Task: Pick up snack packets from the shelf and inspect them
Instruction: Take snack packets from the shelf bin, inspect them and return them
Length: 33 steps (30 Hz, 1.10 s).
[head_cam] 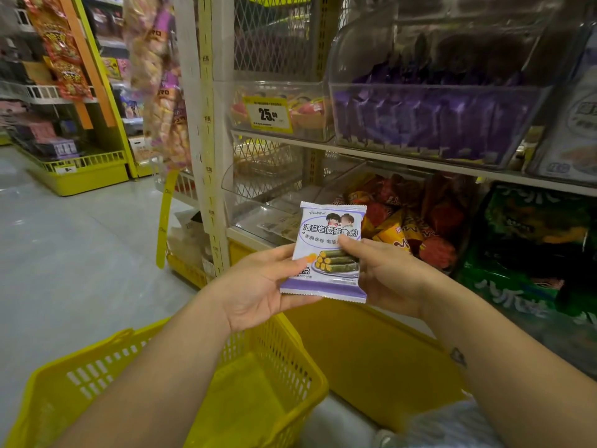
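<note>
A shop aisle with a pale floor runs past a cream shelf (371, 150) lined with clear bins of purple, orange and green packets. In front of the lower bins, both hands hold one snack packet (329, 253) upright, printed face toward the person. The left hand (258, 286) cradles its left edge, thumb across the front near the bottom corner; the right hand (387, 273) grips the right edge, thumb pressed on the face. The packet looks light, thin and crinkly, probably slick film over brittle rolls, so holding it by the sealed edges seems safest. A yellow basket (290, 370) sits below the arms.
</note>
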Each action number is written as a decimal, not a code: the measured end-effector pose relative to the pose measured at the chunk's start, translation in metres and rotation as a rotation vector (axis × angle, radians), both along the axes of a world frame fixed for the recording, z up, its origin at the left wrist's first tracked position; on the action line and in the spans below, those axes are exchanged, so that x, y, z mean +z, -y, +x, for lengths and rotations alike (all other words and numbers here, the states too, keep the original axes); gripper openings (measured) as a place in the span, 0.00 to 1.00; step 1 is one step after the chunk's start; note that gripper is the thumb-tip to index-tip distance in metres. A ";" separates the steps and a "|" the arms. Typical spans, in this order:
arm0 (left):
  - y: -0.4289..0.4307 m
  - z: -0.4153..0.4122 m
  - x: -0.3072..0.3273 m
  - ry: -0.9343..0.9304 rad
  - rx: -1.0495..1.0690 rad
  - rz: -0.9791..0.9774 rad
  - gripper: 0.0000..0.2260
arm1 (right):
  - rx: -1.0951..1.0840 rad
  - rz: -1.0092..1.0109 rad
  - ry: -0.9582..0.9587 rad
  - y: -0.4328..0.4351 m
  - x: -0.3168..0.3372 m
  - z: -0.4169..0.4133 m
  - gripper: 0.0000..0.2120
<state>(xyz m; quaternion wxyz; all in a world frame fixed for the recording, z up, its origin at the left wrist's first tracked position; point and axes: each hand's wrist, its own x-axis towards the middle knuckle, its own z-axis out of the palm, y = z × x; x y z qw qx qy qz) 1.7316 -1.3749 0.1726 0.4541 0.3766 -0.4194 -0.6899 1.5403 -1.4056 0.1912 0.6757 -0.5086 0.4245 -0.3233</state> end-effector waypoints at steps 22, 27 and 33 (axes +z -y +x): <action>-0.011 -0.012 -0.002 -0.061 -0.212 -0.189 0.27 | 0.017 -0.389 0.170 0.000 0.013 -0.007 0.20; -0.011 -0.008 -0.005 -0.147 -0.329 -0.151 0.29 | 0.055 -0.363 0.253 -0.002 0.017 -0.010 0.13; -0.011 -0.012 -0.005 -0.176 -0.353 -0.141 0.26 | -0.038 -0.343 0.311 -0.003 0.020 -0.009 0.10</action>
